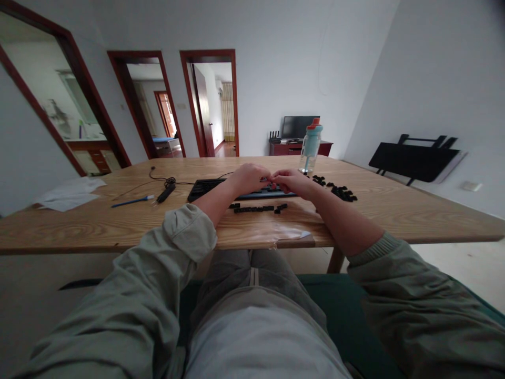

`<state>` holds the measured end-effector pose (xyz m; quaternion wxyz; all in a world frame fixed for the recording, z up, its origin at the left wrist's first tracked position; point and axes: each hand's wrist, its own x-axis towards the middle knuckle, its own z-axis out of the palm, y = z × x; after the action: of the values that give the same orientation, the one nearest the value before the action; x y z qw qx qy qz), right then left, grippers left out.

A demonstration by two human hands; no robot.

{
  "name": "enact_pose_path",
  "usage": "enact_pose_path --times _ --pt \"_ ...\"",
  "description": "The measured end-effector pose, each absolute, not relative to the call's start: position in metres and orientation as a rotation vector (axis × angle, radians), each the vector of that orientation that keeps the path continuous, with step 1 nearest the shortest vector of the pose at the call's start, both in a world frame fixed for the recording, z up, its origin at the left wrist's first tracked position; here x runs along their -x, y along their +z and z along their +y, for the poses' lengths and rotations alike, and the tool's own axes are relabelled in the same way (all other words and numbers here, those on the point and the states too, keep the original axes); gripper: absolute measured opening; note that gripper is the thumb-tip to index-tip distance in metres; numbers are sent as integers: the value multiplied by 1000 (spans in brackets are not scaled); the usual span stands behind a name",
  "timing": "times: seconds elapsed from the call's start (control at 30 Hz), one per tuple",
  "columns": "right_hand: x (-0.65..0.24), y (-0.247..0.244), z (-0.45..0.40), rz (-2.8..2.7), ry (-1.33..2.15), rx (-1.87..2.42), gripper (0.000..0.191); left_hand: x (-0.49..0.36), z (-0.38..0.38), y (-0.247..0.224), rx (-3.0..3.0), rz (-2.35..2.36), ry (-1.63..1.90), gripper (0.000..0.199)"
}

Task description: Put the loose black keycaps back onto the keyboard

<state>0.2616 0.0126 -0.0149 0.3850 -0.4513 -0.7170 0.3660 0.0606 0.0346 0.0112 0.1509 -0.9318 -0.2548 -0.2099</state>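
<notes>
A black keyboard (205, 187) lies on the wooden table, its middle and right partly hidden by my hands. Over it, my left hand (249, 179) is closed, its fingertips pinched together. From the other side my right hand (292, 182) meets it, thumb and finger also in a pinch. What sits between the fingertips is too small to make out. In front of the keyboard runs a row of black keycaps (254, 209), with a few loose ones at its right end. More keycaps (343, 193) are heaped to the right of my right hand.
Behind my right hand stands a clear bottle (310, 150) with a red and teal lid. To the left lie a blue brush (132, 201), a black cable with a thick black block (166, 192), and white paper (71, 193). Clear plastic (282, 233) lies at the table's front edge.
</notes>
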Motion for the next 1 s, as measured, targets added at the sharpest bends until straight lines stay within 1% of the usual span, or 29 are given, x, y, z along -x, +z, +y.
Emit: enact_pose_path --times 0.07,0.17,0.23,0.33,0.47,0.6,0.77,1.0 --pt "-262 -15 14 -1757 951 1149 20 -57 44 13 2666 -830 -688 23" --pt "-263 -14 17 -1673 933 1181 21 -45 70 12 2630 -1107 -844 22" --pt "-264 -14 17 -1676 904 1204 18 -37 91 9 2616 -1271 -881 21" --pt "-264 -14 15 -1743 869 1220 15 -29 117 2 2616 -1406 -817 21" --pt "-265 -14 14 -1778 874 1226 15 -32 136 -7 2617 -1498 -666 21" --pt "-264 -13 13 -1769 890 1229 15 -38 140 -15 2581 -1522 -598 22" --pt "-261 -12 11 -1828 827 1255 16 -39 138 -20 2573 -1510 -481 24" --pt "-263 -15 15 -1856 813 1246 17 -34 140 -21 2590 -1517 -427 27"
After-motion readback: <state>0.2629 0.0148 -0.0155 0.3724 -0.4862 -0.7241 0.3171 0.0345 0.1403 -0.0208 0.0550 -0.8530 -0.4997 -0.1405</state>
